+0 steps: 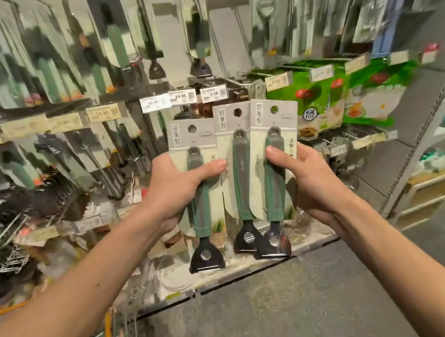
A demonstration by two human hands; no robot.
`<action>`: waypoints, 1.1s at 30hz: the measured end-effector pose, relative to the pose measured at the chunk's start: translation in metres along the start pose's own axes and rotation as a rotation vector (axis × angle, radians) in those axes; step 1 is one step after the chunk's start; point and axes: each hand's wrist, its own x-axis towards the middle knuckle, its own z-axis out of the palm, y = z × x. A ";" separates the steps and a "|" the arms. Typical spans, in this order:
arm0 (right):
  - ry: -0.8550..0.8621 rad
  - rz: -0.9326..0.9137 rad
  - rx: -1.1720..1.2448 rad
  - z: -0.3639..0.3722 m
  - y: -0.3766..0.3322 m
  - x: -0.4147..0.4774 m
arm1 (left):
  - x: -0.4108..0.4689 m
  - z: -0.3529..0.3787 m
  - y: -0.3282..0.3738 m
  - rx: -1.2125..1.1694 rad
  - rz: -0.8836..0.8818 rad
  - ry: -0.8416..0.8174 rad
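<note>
Store racks (36,79) behind; left fingers (212,166) clamp left peeler (202,207), right fingers (275,153) clamp right peeler (273,190).

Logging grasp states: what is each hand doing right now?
Left hand: grips the left carded peeler.
Right hand: grips the right carded peeler.
Middle peeler: holder cannot be told.

Blurred hanging utensils (116,41), white price tags (181,96), green boxes (316,95), all above grey floor (289,314)
</note>
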 end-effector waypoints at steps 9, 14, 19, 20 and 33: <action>-0.105 0.010 -0.071 -0.046 -0.059 0.137 | 0.120 0.076 0.018 -0.097 0.051 0.073; -0.213 -0.017 -0.109 -0.040 -0.094 0.199 | 0.170 0.073 0.051 -0.100 0.085 0.077; -0.290 -0.060 -0.150 -0.025 -0.105 0.254 | 0.209 0.060 0.070 -0.119 0.111 0.095; -0.308 -0.062 -0.153 -0.022 -0.105 0.265 | 0.217 0.056 0.071 -0.125 0.111 0.120; -0.543 -0.266 -0.373 0.024 -0.101 0.379 | 0.305 0.007 0.070 -0.011 0.311 0.515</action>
